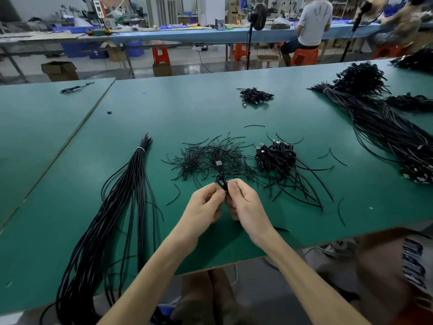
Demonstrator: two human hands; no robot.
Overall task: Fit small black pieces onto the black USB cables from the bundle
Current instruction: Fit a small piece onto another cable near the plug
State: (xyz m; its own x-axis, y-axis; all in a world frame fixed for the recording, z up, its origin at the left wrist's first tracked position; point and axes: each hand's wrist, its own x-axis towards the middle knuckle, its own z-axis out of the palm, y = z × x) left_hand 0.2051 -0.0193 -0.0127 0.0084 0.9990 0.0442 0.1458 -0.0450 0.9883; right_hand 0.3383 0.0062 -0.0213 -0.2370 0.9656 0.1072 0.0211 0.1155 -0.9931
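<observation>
1. L hand (206, 204) & R hand (246, 202), over the green table (164, 109): both bare, slim fingers.
2. L forearm (150, 277) & R forearm (304, 273), crossing the table's near edge: bare as far as the view goes, slender.
3. Below the table's near edge: trousers (201, 299), dull brownish-olive fabric, dark gap btwn the two legs.
4. Patterned cloth (413, 266), dark & white, right of the trousers below the table edge: can't tell if worn.
</observation>
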